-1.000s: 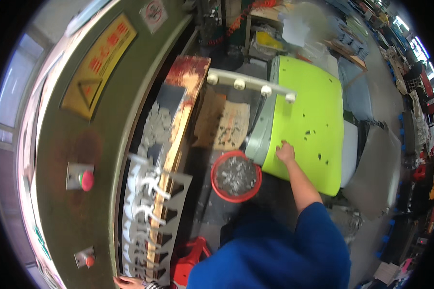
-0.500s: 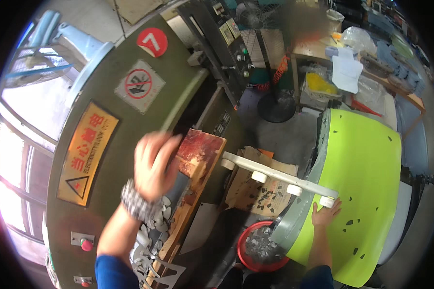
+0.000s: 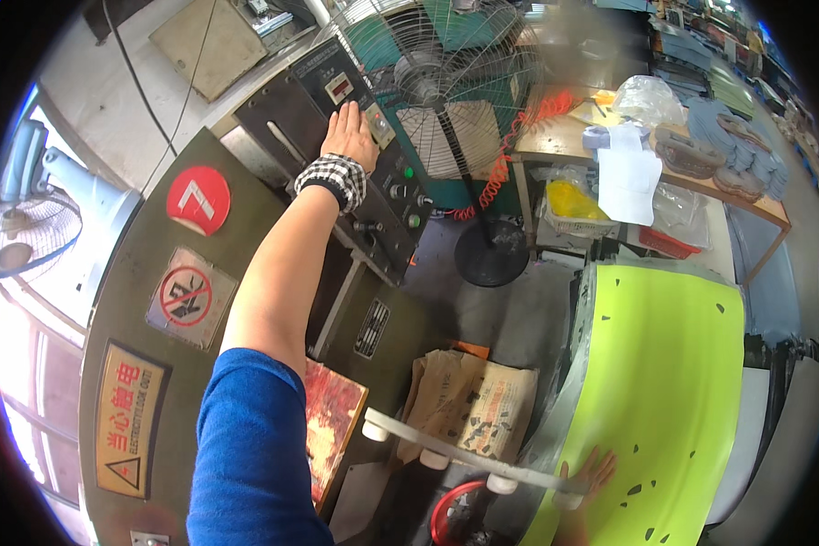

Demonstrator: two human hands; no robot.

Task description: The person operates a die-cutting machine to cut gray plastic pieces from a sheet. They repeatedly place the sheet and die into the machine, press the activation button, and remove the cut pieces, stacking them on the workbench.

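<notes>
My left hand (image 3: 350, 144), in a checkered wristband, lies over the upper part of the machine's black control panel (image 3: 393, 238). Its fingers are stretched out near a small display (image 3: 338, 88), and nothing shows in its grip; contact with a button is hidden. At the lower right, my right hand (image 3: 595, 471) rests with spread fingers on a lime-green sheet (image 3: 669, 364) marked with dark cutout shapes. Beside that hand ends a pale bar (image 3: 469, 460) with white round knobs. A stained red board (image 3: 332, 414) sits below my left arm, which partly covers it.
A large fan (image 3: 437, 82) stands behind the panel on a round black base (image 3: 491, 255). Brown paper (image 3: 478, 391) with dark scraps lies near a red bucket (image 3: 439, 519). A worktable (image 3: 555, 132) with plastic bags and grey parts is at the back right. The green machine housing (image 3: 255, 200) fills the left.
My left hand has moved up and forward from above the red board to the control panel. The view has tilted up. My right hand stays on the lime-green sheet.
</notes>
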